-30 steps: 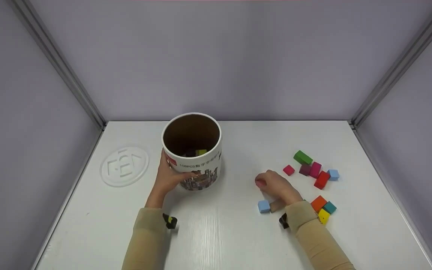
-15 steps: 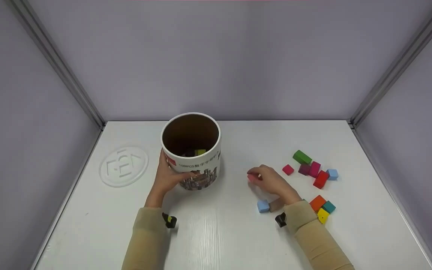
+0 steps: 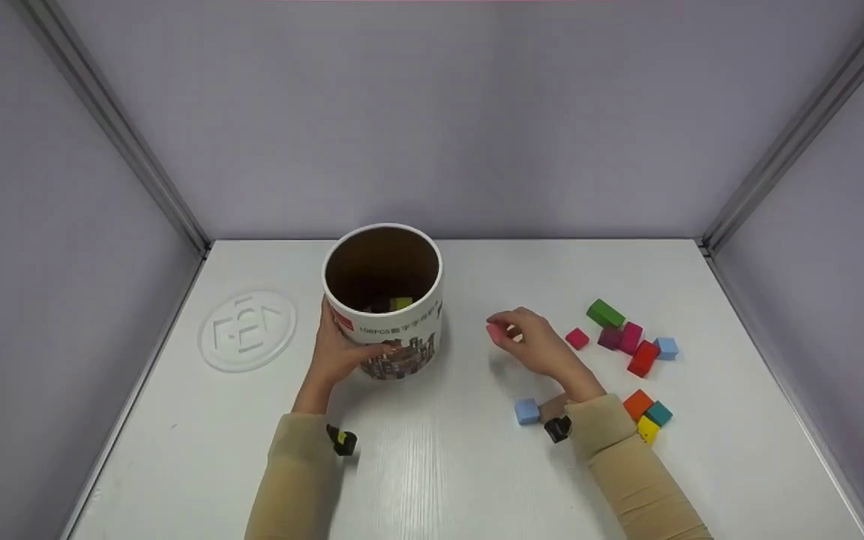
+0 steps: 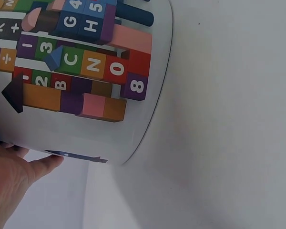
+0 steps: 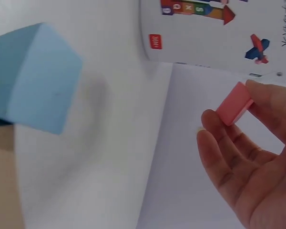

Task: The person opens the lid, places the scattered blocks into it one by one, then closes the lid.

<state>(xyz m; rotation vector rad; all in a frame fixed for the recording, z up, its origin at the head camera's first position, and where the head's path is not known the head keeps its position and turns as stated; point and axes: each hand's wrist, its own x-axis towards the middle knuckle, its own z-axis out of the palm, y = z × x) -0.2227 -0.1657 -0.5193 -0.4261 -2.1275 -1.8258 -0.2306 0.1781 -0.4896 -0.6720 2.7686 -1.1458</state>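
Note:
A white cylindrical tub, printed with pictures of letter blocks, stands open at the top. My left hand holds its left side, thumb across the front; the far fingers are hidden behind it. A yellow block and dark ones show inside at the bottom. Between thumb and fingertips of my right hand is a pink block, held above the table to the right of the tub. Below that hand lie a light blue block and a tan block, the latter partly behind the sleeve.
Farther right lie a crimson cube, a green block, a red block, a light blue cube, and an orange block by teal and yellow ones. A clear round lid lies at left. Panels enclose the table.
My right hand has lifted the pink block off the table area and moved it up and left, nearer the tub. The left hand and tub stay in place.

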